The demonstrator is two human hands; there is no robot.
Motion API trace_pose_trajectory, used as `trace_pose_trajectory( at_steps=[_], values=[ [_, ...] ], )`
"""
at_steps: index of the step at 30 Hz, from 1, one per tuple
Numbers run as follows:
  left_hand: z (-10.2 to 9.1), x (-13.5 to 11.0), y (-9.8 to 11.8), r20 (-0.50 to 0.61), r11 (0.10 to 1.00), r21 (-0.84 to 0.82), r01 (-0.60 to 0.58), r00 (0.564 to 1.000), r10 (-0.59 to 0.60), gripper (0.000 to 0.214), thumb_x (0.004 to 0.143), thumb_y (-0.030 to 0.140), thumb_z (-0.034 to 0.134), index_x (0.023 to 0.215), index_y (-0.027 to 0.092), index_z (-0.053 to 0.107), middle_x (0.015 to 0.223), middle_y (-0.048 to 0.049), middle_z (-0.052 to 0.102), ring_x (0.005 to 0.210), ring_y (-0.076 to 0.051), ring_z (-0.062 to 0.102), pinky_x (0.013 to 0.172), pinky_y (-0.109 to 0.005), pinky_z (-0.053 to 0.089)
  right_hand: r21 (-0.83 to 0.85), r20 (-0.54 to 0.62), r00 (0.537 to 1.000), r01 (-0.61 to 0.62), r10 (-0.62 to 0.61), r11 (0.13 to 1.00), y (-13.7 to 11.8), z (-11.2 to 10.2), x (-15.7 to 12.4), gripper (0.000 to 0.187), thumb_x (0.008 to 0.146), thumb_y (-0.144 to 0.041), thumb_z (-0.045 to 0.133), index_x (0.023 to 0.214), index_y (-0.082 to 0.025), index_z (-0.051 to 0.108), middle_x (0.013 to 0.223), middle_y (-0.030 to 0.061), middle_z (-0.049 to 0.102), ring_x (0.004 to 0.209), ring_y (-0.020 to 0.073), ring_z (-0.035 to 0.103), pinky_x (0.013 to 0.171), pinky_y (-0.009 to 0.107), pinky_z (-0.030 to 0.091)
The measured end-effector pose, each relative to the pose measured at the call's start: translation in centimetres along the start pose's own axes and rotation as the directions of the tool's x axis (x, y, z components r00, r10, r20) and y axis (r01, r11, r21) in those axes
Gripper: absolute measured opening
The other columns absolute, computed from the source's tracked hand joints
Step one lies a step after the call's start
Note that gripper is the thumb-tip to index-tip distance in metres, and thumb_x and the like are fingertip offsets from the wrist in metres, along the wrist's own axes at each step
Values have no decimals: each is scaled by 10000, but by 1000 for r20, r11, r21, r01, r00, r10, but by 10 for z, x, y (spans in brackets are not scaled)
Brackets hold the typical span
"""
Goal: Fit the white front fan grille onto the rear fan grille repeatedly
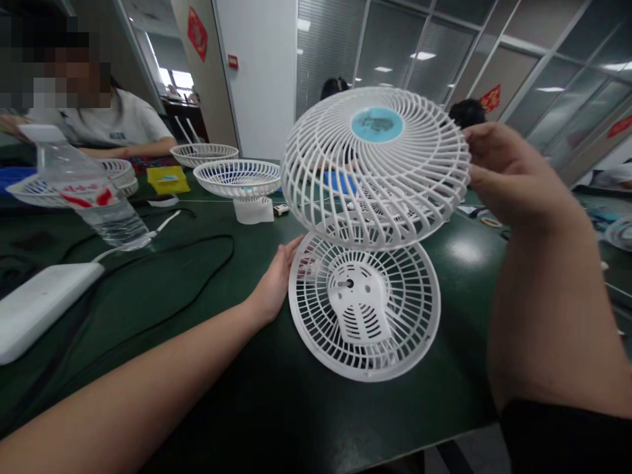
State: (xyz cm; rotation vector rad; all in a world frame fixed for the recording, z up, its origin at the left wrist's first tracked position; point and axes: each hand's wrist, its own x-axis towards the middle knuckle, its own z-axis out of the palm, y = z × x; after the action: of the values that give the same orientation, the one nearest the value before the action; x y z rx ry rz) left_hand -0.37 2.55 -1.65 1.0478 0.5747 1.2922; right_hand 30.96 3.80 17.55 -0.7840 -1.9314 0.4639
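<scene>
My right hand (508, 174) is closed on the rim of a white front fan grille (375, 168) with a blue round badge, held tilted in the air. Below it, a white rear fan grille (364, 306) with the motor housing and shaft lies flat on the dark green table (247, 395). Against the left rim of that rear grille rests my left hand (274, 286), fingers curved around the edge.
A clear water bottle (83, 191) lies at the left, by a white box (39, 309) with black cables. More white grilles (237, 178) and a yellow pad (168, 179) lie farther back. A person in a white shirt (113, 125) sits at far left; others sit behind.
</scene>
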Motion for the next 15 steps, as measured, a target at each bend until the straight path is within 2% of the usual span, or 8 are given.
trace_pose_trajectory(
  at_steps=[2,4,8,11,15],
  values=[
    [4,-1,0,19,997,-32,-65,998,66,568,973,615,389,1306,200,590,1394,-80,605,1387,-302,463,1196,-491,302,-32,138,990,-27,31,999,-18,3,-4,412,722,-367,819,1067,-248,630,1176,23,664,1041,159,648,964,367,511],
    [7,-3,1,17,993,-51,-109,994,110,572,973,619,388,1295,199,607,1375,-70,623,1413,-293,432,1222,-468,257,-122,287,956,-22,56,992,-33,6,-5,387,734,-342,808,1080,-259,656,1200,20,653,1094,178,637,970,368,526],
    [10,-7,3,64,993,-79,-85,994,90,648,940,694,388,1341,217,570,1428,-69,580,1438,-305,395,1227,-482,240,-393,535,840,154,89,906,-56,15,-5,394,776,-471,751,1133,-313,695,1286,8,618,1248,239,557,1048,412,499],
    [9,-9,4,69,995,-39,-93,993,95,673,900,693,491,1385,228,520,1507,-72,498,1453,-311,367,1226,-484,242,-471,607,785,230,124,851,-63,22,-6,412,795,-539,707,1154,-337,696,1313,-15,604,1261,247,541,1077,422,478],
    [9,-10,5,63,998,-17,-57,996,58,668,889,680,527,1388,237,497,1521,-81,477,1432,-320,400,1196,-512,301,-489,637,742,180,209,854,-62,28,-10,444,793,-514,721,1183,-306,680,1189,-3,664,1086,214,624,993,394,523]
  ],
)
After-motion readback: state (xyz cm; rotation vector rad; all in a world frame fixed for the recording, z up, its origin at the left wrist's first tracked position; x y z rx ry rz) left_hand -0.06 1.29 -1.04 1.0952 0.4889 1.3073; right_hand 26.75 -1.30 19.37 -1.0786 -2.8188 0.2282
